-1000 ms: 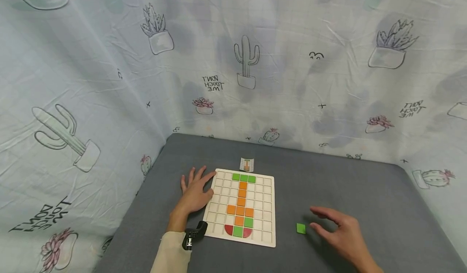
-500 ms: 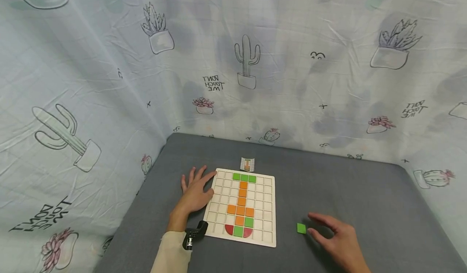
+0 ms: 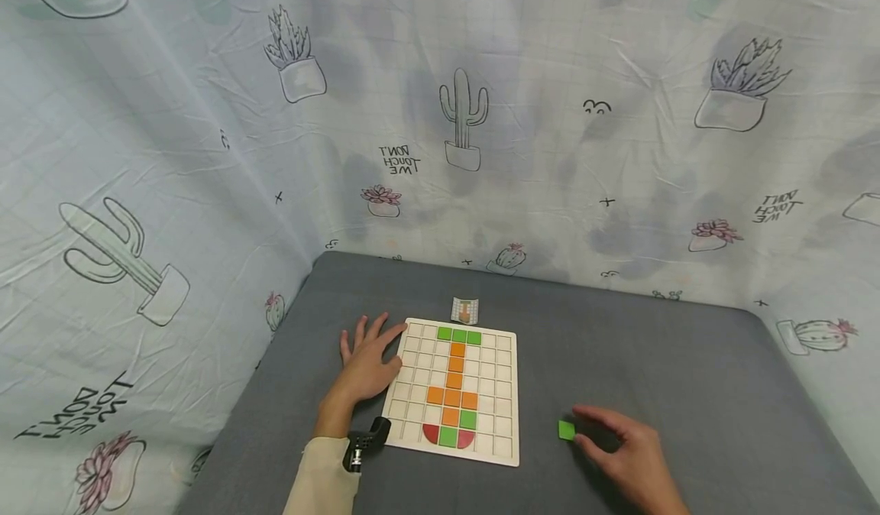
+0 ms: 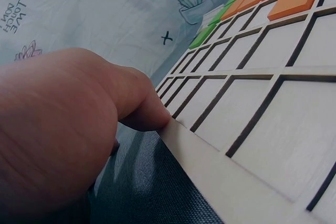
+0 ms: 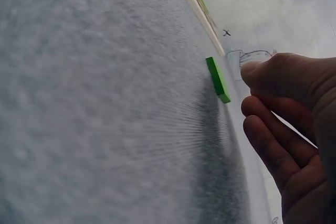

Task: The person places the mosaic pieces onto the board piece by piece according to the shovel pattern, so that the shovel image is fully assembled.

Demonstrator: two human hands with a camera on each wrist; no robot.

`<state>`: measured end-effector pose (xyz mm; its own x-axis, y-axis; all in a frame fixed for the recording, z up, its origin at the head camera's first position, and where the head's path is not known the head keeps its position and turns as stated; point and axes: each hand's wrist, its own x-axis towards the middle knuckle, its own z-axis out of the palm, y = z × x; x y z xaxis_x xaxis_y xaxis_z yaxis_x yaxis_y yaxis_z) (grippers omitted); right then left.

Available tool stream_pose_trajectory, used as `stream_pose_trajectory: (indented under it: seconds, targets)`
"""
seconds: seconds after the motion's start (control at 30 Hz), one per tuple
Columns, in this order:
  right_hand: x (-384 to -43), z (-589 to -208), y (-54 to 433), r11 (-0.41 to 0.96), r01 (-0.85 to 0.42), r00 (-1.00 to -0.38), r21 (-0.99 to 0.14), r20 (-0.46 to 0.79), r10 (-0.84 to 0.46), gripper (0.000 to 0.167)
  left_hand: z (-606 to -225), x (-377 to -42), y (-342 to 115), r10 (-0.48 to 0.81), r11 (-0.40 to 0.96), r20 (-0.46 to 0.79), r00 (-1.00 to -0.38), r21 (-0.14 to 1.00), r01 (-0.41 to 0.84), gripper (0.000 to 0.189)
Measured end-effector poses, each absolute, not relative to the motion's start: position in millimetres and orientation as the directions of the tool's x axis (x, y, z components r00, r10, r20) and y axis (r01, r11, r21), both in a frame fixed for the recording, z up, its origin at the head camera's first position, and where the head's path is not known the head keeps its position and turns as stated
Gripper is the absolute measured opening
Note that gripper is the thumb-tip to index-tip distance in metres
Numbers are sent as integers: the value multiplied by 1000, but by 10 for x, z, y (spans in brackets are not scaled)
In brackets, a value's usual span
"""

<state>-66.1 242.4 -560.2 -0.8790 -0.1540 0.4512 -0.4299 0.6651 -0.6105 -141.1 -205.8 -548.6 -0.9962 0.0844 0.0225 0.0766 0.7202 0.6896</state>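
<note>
A pale wooden grid board (image 3: pixel 496 393) lies on the grey table, with orange, green and red tiles set in its cells. My left hand (image 3: pixel 367 366) rests at the board's left edge, fingers spread; in the left wrist view the thumb (image 4: pixel 144 100) touches the rim. To the right of the board a single green square tile (image 3: pixel 566 430) lies flat on the cloth. My right hand (image 3: pixel 629 450) hovers just right of that tile, thumb and index finger apart, holding nothing. In the right wrist view a small gap separates the fingers from the green tile (image 5: pixel 218 80).
Behind the board's top edge lies a small printed pattern card (image 3: pixel 464 311). A white curtain (image 3: pixel 550 156) with cactus drawings hangs around the grey table (image 3: pixel 660 362). A black strap device (image 3: pixel 364 446) sits on the left wrist, overlapping the board's lower left corner.
My right hand has moved left, closer to the loose green tile. The left hand, the board and the tiles on it stay where they were.
</note>
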Motion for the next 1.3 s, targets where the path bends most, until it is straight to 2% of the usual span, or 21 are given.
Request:
stream_pose_trajectory:
  seconds: [0.5, 0.97, 1.3]
  targets:
    - [-616, -5587, 2348, 715, -312, -939, -625, 320, -130, 48, -5500, -1410, -2049, 87, 720, 4, -996, 691, 66, 65]
    - [-624, -5593, 2319, 762, -323, -934, -562, 320, -160, 50, -5464, -1388, -2052, 79, 714, 17, -997, 697, 68, 64]
    - [-629, -5490, 2265, 761, -307, -937, -571, 323, -136, 47, -5486, -1396, -2059, 82, 709, 23, -996, 701, 75, 64]
